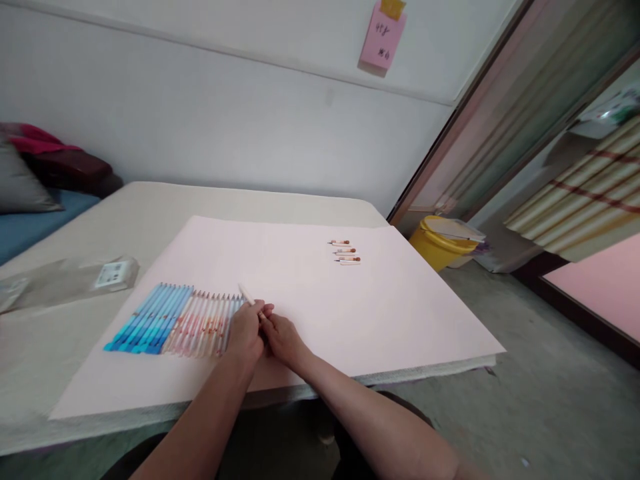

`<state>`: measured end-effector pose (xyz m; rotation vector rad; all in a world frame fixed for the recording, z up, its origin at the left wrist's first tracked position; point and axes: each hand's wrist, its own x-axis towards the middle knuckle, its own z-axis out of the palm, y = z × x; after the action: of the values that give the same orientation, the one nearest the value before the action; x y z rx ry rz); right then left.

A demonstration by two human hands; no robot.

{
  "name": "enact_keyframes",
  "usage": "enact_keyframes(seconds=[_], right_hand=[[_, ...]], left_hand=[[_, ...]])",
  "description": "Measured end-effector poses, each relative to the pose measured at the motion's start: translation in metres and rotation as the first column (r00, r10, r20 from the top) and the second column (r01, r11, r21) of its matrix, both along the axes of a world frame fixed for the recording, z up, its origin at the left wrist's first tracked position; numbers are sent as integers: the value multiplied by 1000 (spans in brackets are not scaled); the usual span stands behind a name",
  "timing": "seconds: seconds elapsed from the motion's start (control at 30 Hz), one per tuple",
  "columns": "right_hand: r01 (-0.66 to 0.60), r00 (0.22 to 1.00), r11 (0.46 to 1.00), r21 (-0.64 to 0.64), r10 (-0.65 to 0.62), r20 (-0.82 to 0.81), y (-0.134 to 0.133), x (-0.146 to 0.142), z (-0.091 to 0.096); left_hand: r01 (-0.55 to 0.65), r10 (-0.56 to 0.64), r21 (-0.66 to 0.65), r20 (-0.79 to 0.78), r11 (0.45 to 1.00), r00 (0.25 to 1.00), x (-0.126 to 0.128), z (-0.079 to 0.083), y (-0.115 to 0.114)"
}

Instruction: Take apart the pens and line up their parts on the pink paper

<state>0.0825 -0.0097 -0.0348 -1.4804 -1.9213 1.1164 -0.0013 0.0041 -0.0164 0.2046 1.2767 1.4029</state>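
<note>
Both hands meet at the near middle of a pale pink sheet (400, 313). My left hand (246, 331) is closed round a cream pen (245, 293) whose end sticks up past the fingers. My right hand (281, 337) is closed too and pinches the same pen lower down, touching the left hand. Just left of the hands lies a neat row of pens (175, 320), blue ones at the left and pink and white ones at the right. Several small pen parts (345, 252) lie in a short column farther back on the sheet.
The sheet covers a beige table (150, 207). A clear plastic bag with a white label (65, 277) lies at the left. A yellow bin (435, 243) stands on the floor past the table's right edge. A blue cushion and dark clothes sit at far left.
</note>
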Motion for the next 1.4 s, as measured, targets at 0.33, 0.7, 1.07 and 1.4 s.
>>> enact_keyframes(seconds=[0.33, 0.7, 1.07, 1.4], right_hand=[[5, 1000, 1000, 31, -5, 1, -1, 0, -1], [28, 1000, 999, 24, -27, -14, -2, -2, -1], [7, 1000, 1000, 18, -7, -14, -1, 0, 0], [9, 1000, 1000, 7, -9, -28, -2, 0, 3]], left_hand=[[-2, 2, -12, 21, 1000, 1000, 1, 6, -1], [-8, 9, -14, 22, 1000, 1000, 0, 4, 0], [-10, 11, -13, 9, 1000, 1000, 1, 3, 0], [-6, 6, -8, 1, 1000, 1000, 1, 3, 0]])
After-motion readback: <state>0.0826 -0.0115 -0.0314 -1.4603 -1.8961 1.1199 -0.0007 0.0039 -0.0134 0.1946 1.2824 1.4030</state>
